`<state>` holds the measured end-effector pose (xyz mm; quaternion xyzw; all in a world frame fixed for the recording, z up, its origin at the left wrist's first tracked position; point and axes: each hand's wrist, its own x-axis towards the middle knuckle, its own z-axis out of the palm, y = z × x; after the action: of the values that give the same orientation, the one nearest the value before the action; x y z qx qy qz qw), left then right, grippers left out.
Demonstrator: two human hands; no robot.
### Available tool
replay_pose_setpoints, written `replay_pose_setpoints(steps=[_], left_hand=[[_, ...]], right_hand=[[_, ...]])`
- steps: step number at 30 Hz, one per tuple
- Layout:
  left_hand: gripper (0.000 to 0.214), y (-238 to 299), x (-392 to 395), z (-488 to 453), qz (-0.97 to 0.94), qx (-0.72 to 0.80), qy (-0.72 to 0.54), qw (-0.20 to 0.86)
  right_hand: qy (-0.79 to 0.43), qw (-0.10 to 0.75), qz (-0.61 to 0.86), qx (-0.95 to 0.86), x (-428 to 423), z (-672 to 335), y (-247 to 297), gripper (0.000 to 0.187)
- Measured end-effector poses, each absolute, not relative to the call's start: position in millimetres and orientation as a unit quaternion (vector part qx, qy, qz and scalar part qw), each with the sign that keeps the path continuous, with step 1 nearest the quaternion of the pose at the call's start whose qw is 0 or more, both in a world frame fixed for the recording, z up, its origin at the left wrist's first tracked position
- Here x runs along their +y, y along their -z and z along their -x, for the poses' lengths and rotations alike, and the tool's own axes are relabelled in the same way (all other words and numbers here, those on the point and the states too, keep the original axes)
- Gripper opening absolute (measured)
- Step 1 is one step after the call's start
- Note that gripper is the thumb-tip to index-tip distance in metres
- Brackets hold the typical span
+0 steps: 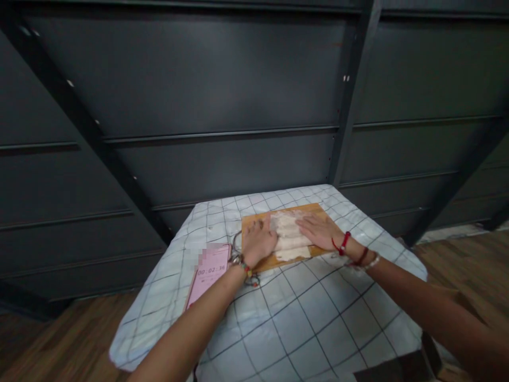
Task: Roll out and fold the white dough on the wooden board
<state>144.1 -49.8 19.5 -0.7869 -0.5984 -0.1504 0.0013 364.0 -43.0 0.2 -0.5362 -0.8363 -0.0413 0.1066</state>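
Cream ribbed piece point(292, 241), laid on a wooden board point(324, 212) between your two hands; whether it is cloth, dough or something else cannot be told at this blur. Farthest left on the checked tablecloth point(318, 318), a phone point(210, 278) lies beside your left forearm, its pink screen reading 00:02:36. Next come the beaded bracelets point(248, 269) at your left wrist. Your left hand point(259, 244) rests palm down over the board's left part, fingers a little apart, thumb side against the left edge of the piece, grasping nothing visible. Your right hand point(318, 231) lies flat across the right side of the piece, fingers close together and extended, not closed on it. A red bracelet point(345, 243) circles your right wrist. Behind the table, dark grey panels point(222, 79) span the whole width.
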Motion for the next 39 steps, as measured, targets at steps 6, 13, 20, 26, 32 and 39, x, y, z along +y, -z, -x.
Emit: replay_pose_setpoints(steps=[6, 13, 20, 26, 32, 39], left_hand=[[0.058, -8.2, -52.3, -145.9, 0.772, -0.63, 0.079, -0.001], [0.06, -4.3, -55.9, -145.3, 0.774, -0.616, 0.135, 0.059], [0.067, 5.8, -75.7, -142.4, 0.785, -0.563, 0.231, 0.115], [0.07, 7.6, -79.4, -142.0, 0.789, -0.559, 0.235, 0.096], [0.068, 6.7, -76.0, -142.0, 0.782, -0.576, 0.23, 0.053], [0.071, 6.2, -66.5, -137.1, 0.76, -0.596, 0.253, -0.043]], right_hand=[[-0.007, 0.109, 0.506, -0.856, -60.5, -364.3, -7.0, 0.052], [-0.037, 0.169, 0.331, -0.928, -47.3, -333.9, -19.2, 0.043], [-0.128, 0.173, 0.326, -0.921, -45.5, -321.8, -21.6, 0.023], [-0.16, 0.201, 0.298, -0.919, -45.1, -322.2, -17.0, 0.019], [-0.185, 0.246, 0.278, -0.91, -48.8, -321.9, -14.0, 0.019], [-0.202, 0.265, 0.257, -0.907, -50.4, -323.0, -15.5, 0.016]])
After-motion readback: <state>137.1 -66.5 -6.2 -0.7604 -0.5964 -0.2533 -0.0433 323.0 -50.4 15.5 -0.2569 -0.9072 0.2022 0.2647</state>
